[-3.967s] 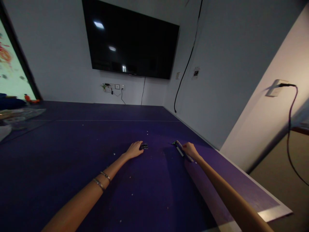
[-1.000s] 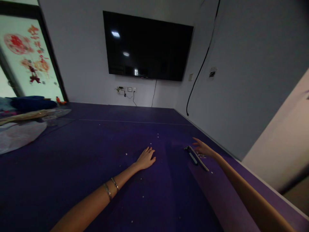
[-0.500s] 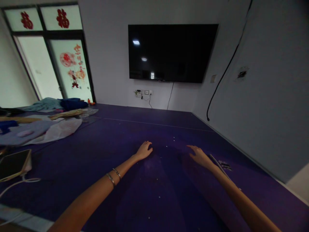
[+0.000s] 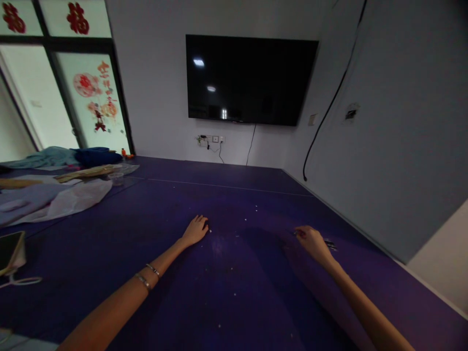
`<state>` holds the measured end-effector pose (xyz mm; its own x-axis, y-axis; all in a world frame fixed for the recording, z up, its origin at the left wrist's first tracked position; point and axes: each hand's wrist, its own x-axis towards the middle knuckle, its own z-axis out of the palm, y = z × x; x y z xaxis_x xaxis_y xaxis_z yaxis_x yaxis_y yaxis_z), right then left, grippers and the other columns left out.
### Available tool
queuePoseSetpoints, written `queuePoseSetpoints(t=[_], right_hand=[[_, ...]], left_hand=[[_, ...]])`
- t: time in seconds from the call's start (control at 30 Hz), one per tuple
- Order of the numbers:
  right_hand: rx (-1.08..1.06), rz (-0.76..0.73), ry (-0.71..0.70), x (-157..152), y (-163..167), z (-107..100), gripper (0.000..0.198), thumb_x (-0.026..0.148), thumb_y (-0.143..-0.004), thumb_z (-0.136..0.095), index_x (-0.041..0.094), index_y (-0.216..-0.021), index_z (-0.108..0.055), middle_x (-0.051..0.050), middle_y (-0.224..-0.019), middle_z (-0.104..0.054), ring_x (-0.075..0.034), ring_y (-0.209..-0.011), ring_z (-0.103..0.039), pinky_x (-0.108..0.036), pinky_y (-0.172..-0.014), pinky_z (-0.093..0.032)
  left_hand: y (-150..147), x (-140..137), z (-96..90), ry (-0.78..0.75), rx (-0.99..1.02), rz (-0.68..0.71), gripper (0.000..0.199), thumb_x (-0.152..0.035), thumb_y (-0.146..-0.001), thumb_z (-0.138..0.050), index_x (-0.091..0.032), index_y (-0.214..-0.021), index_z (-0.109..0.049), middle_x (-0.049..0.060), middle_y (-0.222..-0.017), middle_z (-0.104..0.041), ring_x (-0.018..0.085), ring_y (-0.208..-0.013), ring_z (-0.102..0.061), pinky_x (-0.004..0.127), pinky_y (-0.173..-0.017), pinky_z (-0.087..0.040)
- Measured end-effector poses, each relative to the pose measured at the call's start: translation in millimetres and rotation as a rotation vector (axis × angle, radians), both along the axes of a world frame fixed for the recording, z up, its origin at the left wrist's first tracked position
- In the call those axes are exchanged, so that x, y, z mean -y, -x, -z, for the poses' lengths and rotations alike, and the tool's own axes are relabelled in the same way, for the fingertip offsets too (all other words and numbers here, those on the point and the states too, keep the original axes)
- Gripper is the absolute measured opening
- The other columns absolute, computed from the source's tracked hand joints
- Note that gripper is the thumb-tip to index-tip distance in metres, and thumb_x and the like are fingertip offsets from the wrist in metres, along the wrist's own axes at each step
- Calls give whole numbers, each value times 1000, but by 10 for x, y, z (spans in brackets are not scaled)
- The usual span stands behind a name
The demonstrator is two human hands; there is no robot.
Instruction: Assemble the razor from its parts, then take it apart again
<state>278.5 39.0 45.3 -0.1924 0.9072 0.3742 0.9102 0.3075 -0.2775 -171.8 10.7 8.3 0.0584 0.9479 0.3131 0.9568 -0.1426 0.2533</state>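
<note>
My left hand [image 4: 195, 230] lies palm down on the dark purple surface [image 4: 183, 302], its fingers stretched out and holding nothing. A small white bit [image 4: 210, 230] lies just beside its thumb. To the right, my right hand [image 4: 310, 242] is closed in a pinch; the tip of a thin grey rod [image 4: 295, 233] shows at its fingertips, while the rest is hidden by the hand. Just beyond that hand lie some small dark flat pieces [image 4: 330, 244], partly covered by the wrist. More tiny white specks [image 4: 245, 220] are scattered between the two hands.
A phone [image 4: 11, 251] with a white cable [image 4: 25, 281] lies at the left edge. Behind it are a plastic sheet [image 4: 82, 199] and folded blue cloth [image 4: 97, 156]. A black cable [image 4: 323, 119] hangs along the right wall. A television [image 4: 252, 80] hangs on the far wall.
My right hand has closed its fingers and drawn back to the right, over where the grey rod lay. My left hand has shifted left and settled flatter. The view has turned slightly right.
</note>
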Motion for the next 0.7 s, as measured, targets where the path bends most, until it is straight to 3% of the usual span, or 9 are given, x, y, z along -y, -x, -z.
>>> queuePoseSetpoints(t=[0.13, 0.3, 0.5, 0.7], right_hand=[[62, 119, 94, 81, -259, -16, 27, 25, -74, -48, 19, -89, -70, -12, -87, -69, -27, -80, -65, -30, -65, -45], [149, 203, 222, 205, -254, -14, 27, 26, -78, -45, 17, -84, -69, -13, -80, -69, -27, -75, -66, -28, -58, -42], [180, 296, 223, 251, -222, -35, 28, 26, -80, -43, 16, -91, -68, -15, -88, -68, -27, -79, -66, -28, -60, -42], [181, 327, 254, 223, -247, -17, 26, 24, -79, -44, 15, -82, -68, -16, -83, -68, -27, -77, -66, -28, -59, -42]], left_hand=[[-23, 4, -1, -19, -17, 6, 36, -30, -85, -38, -13, -112, -54, 13, -127, -52, 24, -127, -36, 41, -107, -24], [-27, 17, -14, -19, -56, -5, 37, -30, -86, -36, -13, -113, -53, 13, -127, -51, 25, -127, -36, 40, -105, -27], [-20, -2, 7, -14, -106, -5, 41, -30, -86, -34, -8, -116, -52, 17, -128, -49, 27, -126, -36, 40, -105, -27], [7, -36, 43, -25, -71, -3, 39, -30, -85, -35, -12, -115, -53, 15, -128, -50, 27, -126, -37, 42, -104, -29]])
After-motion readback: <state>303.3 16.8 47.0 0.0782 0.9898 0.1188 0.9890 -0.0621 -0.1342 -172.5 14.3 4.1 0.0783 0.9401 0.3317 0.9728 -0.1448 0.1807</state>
